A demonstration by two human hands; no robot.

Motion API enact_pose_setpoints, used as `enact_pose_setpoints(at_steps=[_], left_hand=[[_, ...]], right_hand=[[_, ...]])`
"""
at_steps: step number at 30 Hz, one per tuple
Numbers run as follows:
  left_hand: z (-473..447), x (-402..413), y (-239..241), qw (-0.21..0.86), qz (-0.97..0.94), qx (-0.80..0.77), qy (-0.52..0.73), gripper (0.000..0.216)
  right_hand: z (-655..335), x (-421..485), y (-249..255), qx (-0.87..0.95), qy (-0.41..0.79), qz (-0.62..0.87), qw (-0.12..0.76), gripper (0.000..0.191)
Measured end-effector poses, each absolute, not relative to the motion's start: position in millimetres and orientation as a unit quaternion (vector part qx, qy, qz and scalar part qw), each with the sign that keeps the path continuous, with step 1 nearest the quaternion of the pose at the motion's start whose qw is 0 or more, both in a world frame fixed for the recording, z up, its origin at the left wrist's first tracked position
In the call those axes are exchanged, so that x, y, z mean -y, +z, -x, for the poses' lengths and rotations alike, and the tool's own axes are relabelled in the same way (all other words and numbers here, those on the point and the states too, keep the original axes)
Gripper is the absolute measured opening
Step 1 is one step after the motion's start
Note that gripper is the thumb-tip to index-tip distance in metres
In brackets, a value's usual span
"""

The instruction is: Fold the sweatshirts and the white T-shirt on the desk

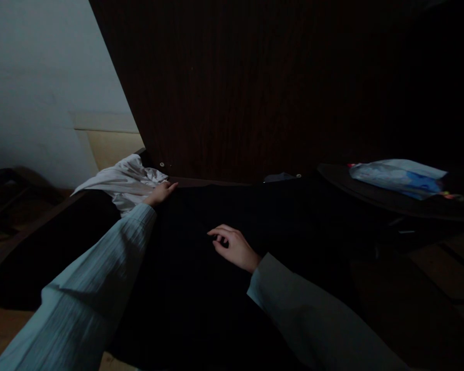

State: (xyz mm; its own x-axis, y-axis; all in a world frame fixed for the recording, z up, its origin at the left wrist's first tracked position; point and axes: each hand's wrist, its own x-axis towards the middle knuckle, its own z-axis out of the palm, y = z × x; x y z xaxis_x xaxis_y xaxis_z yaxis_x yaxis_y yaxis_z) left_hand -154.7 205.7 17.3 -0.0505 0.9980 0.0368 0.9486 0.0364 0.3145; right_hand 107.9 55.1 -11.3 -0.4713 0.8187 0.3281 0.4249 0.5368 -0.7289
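Observation:
A black cloth (201, 288) lies spread out in front of me, its folds lost in the dim light. At its far left corner rests my left hand (161, 194), fingers stretched out towards the right, beside a crumpled white cloth (126, 178). My right hand (235, 248) is over the middle of the black cloth. Its fingers are loosely bent, with a gap between thumb and forefinger and nothing seen in them. Whether it touches the cloth I cannot tell.
A dark wooden panel (232, 93) rises behind the cloth. On a dark curved surface (332, 180) at the right lies a white and blue plastic packet (398, 178). A pale wall (42, 77) is at the left, and wooden floor (3, 330) shows below.

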Motion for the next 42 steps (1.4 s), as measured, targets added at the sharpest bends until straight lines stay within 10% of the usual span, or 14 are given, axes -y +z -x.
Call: enact_pose_setpoints(at_steps=[33, 42], left_hand=[[135, -183, 6, -0.045, -0.688, -0.714, 0.118, 0.029], [131, -175, 12, -0.073, -0.706, -0.689, 0.143, 0.031]], right_hand=[[-111, -43, 0, 0.855, 0.143, 0.369, 0.335, 0.027], [-107, -42, -1, 0.92, 0.131, 0.303, 0.211, 0.038]])
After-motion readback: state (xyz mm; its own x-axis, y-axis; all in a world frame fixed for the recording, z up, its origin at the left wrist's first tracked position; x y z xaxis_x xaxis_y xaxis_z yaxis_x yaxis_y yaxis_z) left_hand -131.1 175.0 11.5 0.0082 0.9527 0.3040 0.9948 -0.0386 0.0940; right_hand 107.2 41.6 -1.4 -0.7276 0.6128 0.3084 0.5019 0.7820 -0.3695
